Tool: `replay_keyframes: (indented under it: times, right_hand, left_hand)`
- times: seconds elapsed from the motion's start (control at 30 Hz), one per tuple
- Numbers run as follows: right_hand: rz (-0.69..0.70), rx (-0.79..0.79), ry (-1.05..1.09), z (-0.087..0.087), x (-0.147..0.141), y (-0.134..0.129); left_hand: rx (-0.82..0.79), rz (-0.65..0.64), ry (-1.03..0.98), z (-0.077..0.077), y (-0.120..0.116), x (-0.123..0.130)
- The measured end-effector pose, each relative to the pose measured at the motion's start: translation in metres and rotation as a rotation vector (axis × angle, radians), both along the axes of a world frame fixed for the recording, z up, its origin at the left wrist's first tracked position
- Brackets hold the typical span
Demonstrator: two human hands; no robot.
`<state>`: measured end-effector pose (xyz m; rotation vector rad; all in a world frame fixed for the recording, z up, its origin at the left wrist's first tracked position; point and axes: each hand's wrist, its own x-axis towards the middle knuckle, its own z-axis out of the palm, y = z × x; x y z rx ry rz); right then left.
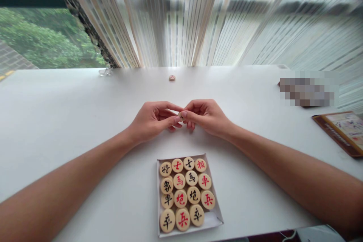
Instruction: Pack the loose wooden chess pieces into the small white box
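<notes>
My left hand (157,119) and my right hand (207,115) meet above the middle of the table, both pinching one small round xiangqi piece (181,116) between thumbs and fingers. A bit of dark marking shows on its face; the fingertips cover the rest. Nearer to me lies an open white cardboard box (211,219) with rows of wooden xiangqi pieces (179,181), marked in red or black characters. The box's near right corner shows bare bottom. Beyond my hands, a single xiangqi piece (172,78) lies on the table.
The white table (85,98) runs back to a window with striped curtains (181,19). On the right lie a brown-edged flat box or booklet (340,132) and a pixelated item (307,90). A small clear object (104,72) sits at the back left edge.
</notes>
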<state>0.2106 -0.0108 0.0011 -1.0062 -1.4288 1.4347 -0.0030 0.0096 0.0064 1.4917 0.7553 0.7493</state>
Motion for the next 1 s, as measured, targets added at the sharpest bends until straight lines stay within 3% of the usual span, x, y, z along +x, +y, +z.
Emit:
replay_keyframes:
  times: [0.5, 1.0]
  right_hand:
    - [0.013, -0.107, 0.040, -0.0013, 0.0000, 0.0019]
    - [0.036, -0.028, -0.002, -0.0008, 0.0019, 0.0013]
  left_hand:
    - [0.059, 0.050, 0.044, -0.0006, -0.0016, 0.0010]
    - [0.059, 0.072, 0.044, 0.0001, -0.0002, 0.0003]
